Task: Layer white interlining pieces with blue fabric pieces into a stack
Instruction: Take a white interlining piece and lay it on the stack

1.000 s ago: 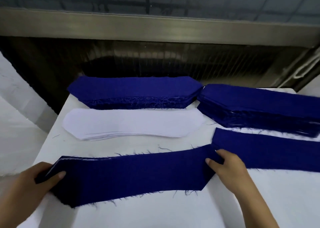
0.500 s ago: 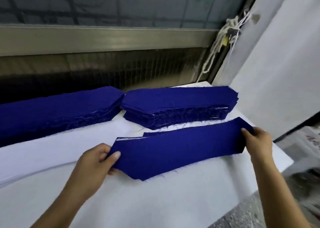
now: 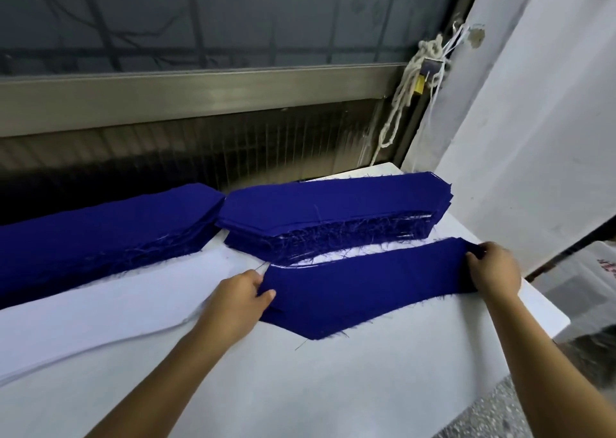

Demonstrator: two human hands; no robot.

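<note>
A long blue fabric piece (image 3: 363,287) lies on a low layered stack near the right end of the white table (image 3: 300,387). My left hand (image 3: 240,301) pinches its left pointed end, thumb on top. My right hand (image 3: 495,269) grips its right end. A sliver of white interlining (image 3: 300,264) shows under the blue piece's far edge. Behind it sits a thick blue stack (image 3: 333,211), and a second blue stack (image 3: 100,234) lies to the left. The white interlining pile (image 3: 83,321) stretches along the left, in front of that second stack.
A metal window ledge (image 3: 200,94) and a dark grille run behind the table. A knotted white cord (image 3: 410,81) hangs at the back right. A white panel (image 3: 533,121) stands to the right. The table's right edge drops off just past my right hand.
The view swung right to the right-hand stack. Both hands carried the blue piece there and lowered it from held up to lying flat on the stack.
</note>
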